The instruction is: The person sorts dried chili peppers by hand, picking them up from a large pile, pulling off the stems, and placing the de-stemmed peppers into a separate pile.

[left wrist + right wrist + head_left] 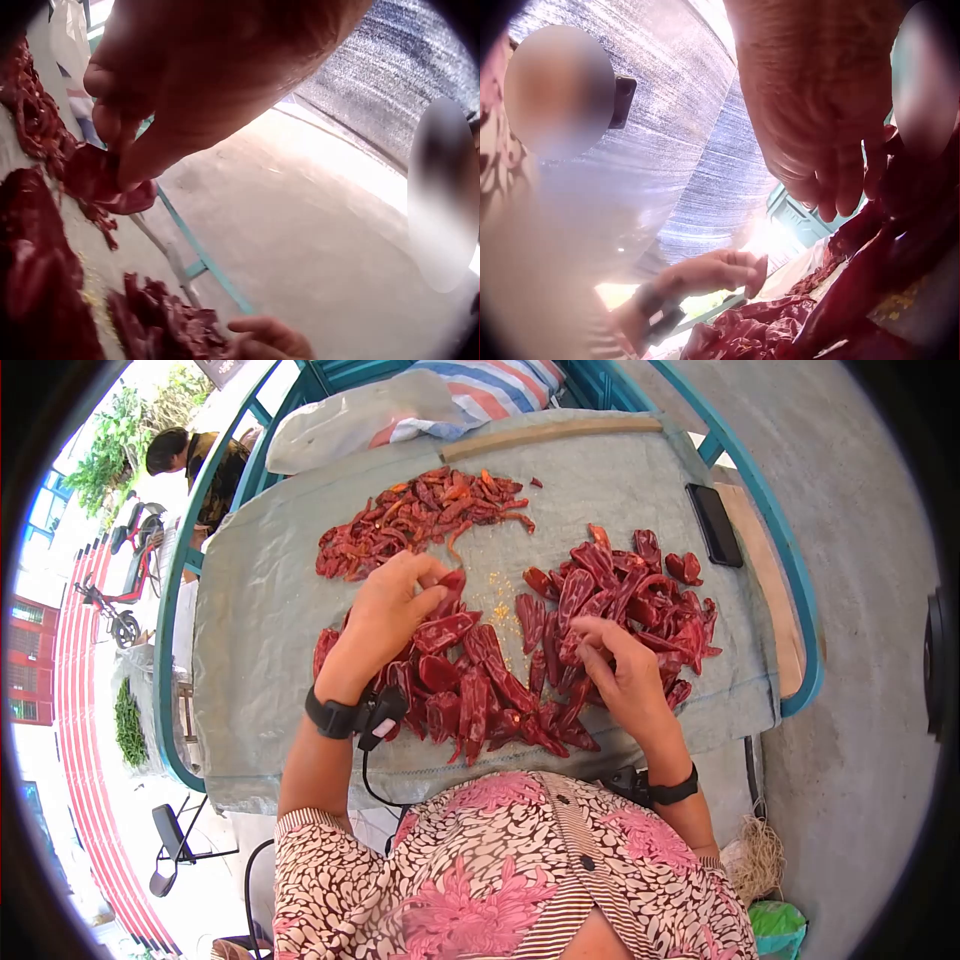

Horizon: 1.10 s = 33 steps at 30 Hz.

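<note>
In the head view the left hand [385, 615] pinches a dark red pepper [453, 582] by thumb and fingertips, above the left pile of large peppers [440, 675]. That same pepper [97, 180] hangs from the left hand [202, 75] in the left wrist view. The right hand [635, 680] is over the near left side of the right pile [650, 600], fingers loosely bent, tips beside a pepper. From the right wrist view, the right hand [825, 97] has its fingers pointing down near dark red peppers; whether they touch one is hard to tell.
Smaller, thinner red peppers [400, 520] lie at the back of the grey sheet [255, 630]. A phone [714, 525] rests at the right, inside the teal rail [800, 595]. Yellow seeds [500, 600] are scattered between the piles. Another person [215, 465] is at the back left.
</note>
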{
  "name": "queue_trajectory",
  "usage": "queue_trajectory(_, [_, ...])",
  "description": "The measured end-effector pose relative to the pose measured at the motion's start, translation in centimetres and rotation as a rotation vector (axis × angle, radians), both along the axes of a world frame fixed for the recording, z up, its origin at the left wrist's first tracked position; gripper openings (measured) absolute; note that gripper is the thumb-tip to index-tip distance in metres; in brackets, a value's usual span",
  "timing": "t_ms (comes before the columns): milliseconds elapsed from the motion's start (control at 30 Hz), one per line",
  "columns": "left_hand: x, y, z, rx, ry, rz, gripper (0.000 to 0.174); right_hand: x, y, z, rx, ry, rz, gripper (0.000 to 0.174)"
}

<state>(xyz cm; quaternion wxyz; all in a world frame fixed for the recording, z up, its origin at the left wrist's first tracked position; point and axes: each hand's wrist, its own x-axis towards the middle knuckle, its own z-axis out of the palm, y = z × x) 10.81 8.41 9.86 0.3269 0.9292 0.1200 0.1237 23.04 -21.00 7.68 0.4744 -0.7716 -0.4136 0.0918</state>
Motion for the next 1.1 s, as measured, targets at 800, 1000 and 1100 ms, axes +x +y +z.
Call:
queue_trajectory(800, [0.1,-5.0,2.0,-0.263,0.012,-0.322,0.038,-2.7,4.0,0.6,0.160,0.257,0.026,0.044])
queue_trajectory(1000, [0.7,-4.8,-0.2,-0.112,-0.045,-0.213,0.042,-1.4,3.1,1.2,0.175,0.073,-0.155,0.037])
queue_trajectory(1100, [0.4,-4.6,-0.9,0.234,0.194,-0.359,0.045,-0.3,2.5,0.9,0.174,-0.159,-0.332,0.039])
